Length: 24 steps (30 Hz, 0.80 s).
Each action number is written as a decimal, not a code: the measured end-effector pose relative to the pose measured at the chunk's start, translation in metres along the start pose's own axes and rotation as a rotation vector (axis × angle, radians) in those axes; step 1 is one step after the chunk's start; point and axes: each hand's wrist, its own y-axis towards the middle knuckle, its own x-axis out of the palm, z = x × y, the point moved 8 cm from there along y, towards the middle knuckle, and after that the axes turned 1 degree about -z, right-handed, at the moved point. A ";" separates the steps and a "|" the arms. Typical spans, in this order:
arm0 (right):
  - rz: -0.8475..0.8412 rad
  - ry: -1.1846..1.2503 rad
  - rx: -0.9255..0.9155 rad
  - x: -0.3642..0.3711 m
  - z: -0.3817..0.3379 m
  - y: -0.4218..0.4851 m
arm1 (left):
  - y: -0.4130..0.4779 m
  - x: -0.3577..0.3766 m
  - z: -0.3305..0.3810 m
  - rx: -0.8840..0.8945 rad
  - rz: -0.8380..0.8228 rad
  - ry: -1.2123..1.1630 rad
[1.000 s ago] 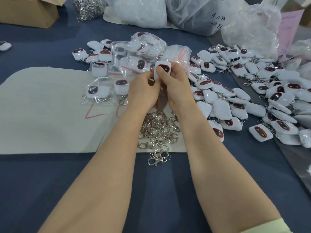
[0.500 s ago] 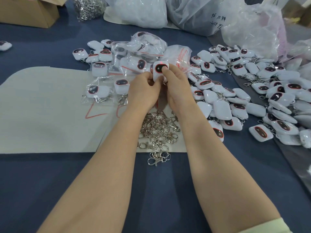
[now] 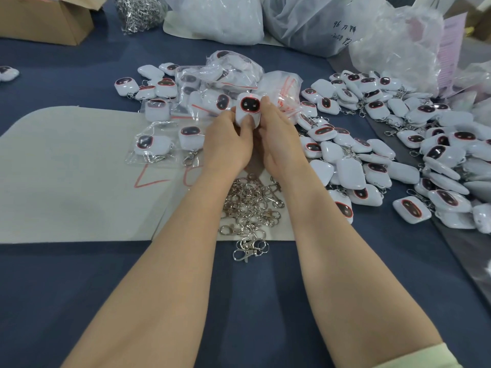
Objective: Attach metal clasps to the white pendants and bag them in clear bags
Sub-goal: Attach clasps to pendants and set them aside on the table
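Observation:
Both hands hold one white pendant [image 3: 248, 107] with a dark red-rimmed face, upright above the mat. My left hand [image 3: 228, 139] grips its lower left side, thumb on the front. My right hand [image 3: 276, 136] pinches its right edge. Whatever lies under the pendant is hidden by my fingers. A pile of metal clasps [image 3: 251, 208] lies between my forearms. Loose white pendants [image 3: 372, 160] spread to the right. Pendants in clear bags [image 3: 151, 147] lie to the left, and a heap of clear bags [image 3: 279, 88] sits just behind my hands.
A grey mat [image 3: 66, 176] covers the blue table [image 3: 239, 301] at left. A cardboard box [image 3: 45, 19] stands at the back left, beside a bundle of metal chain [image 3: 138, 11]. Large plastic sacks [image 3: 318, 22] line the back and right.
The pendant has turned in my hands, so its dark face now points toward me. Both hands stayed in about the same place above the clasp pile.

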 end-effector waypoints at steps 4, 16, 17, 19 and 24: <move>-0.016 0.020 -0.023 0.003 -0.001 -0.001 | 0.001 0.000 -0.004 -0.015 -0.002 -0.012; 0.105 -0.058 -0.086 -0.007 -0.013 -0.007 | -0.005 -0.003 0.015 0.141 0.074 0.274; 0.147 -0.078 -0.107 -0.011 -0.016 -0.008 | -0.005 -0.004 0.016 0.160 0.088 0.328; 0.226 -0.139 -0.159 -0.019 -0.022 -0.010 | -0.003 -0.005 0.014 0.143 0.069 0.452; 0.309 -0.232 -0.211 -0.020 -0.033 -0.017 | -0.002 -0.002 -0.002 0.009 -0.087 0.564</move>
